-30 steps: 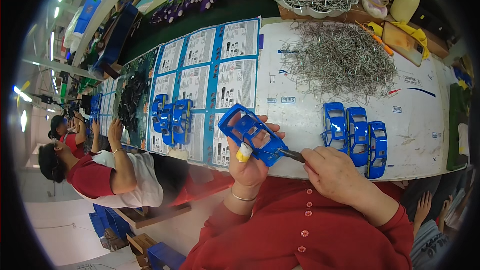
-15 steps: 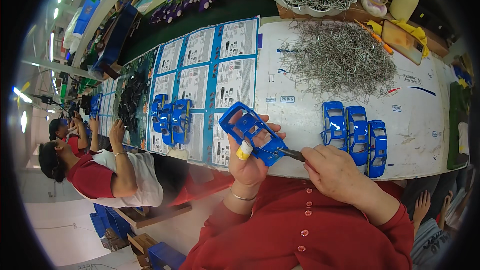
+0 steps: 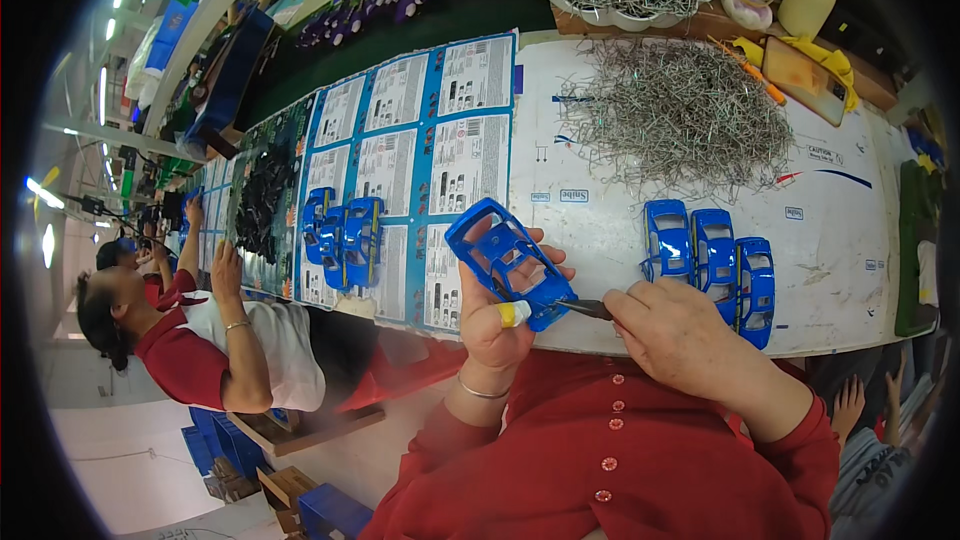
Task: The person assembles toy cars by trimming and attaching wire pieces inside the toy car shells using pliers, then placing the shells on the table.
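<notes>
In my left hand lies a hollow blue toy car body, its window openings showing. The fingers wrap round it from below, and the thumb carries a white and yellow wrapping. My right hand grips a small dark tool with a thin pointed tip. That tip meets the lower right end of the car body; whether it is tweezers or pliers I cannot make out. Three more blue car bodies stand side by side beyond my right hand. Another group of blue car bodies sits to the left.
A heap of thin metal wire pieces lies beyond my hands, with a white bowl of similar pieces behind. Printed card sheets cover the table's left part. Dark parts are piled farther left, near a seated co-worker.
The car body and my left hand have shifted slightly right. My left thumb has swung right, toward the tool's tip. The co-worker at the left has turned a little.
</notes>
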{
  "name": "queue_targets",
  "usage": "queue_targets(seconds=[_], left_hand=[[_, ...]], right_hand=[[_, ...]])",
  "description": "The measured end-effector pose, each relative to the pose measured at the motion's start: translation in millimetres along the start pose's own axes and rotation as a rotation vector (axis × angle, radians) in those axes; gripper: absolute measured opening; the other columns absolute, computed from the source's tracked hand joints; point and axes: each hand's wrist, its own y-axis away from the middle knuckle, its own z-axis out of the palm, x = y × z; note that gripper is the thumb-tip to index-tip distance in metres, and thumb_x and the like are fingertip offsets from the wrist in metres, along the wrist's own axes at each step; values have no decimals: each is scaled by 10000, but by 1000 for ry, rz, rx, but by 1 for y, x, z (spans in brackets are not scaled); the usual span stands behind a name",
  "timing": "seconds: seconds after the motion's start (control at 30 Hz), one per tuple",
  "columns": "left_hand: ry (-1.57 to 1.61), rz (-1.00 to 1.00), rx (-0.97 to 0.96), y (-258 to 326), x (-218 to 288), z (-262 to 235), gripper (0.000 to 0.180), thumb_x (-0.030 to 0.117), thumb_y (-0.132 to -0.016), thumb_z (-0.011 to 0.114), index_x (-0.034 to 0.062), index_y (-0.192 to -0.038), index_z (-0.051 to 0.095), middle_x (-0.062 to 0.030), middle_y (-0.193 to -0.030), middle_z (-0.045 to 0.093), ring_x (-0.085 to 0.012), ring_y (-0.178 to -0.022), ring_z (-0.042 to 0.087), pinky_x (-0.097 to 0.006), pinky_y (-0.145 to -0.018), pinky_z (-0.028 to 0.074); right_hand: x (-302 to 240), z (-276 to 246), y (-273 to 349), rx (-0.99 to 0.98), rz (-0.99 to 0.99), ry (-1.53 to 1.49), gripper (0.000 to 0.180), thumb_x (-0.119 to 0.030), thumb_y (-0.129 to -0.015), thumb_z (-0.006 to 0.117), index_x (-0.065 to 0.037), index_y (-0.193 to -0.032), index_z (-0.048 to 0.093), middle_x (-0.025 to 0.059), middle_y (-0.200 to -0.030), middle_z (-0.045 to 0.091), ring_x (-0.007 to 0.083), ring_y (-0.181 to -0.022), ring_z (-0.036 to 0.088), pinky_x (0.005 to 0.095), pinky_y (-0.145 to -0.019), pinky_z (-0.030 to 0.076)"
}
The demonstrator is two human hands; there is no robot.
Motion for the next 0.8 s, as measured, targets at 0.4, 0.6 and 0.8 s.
queue_targets(seconds=[0.4,0.6,0.8], left_hand=[[-52,-21,-116,-1,3,-4,891,8,-573,607,70,-1396,272,-207,-1279,459,-387,-1134,524,-523,-943,482],[-125,8,-110,-1,5,1,906,-6,-572,594,92,-1403,248,-208,-1280,445,-374,-1128,526,-522,-948,479],[-231,87,-64,1,-3,1,791,-125,-633,463,92,-1369,270,-194,-1252,453,-333,-1078,555,-503,-916,507]], right_hand=[[-4,-19,-6,-100,-85,204,218,-83,-750,591,-23,-958,572,78,-778,567,228,-683,564,340,-600,456],[-5,-20,-8,-104,-92,275,195,-94,-764,572,-28,-947,570,72,-770,556,216,-688,558,336,-598,450],[-7,-21,-8,-91,-84,283,169,-93,-762,570,-33,-920,564,70,-757,546,214,-683,554,332,-599,446]])
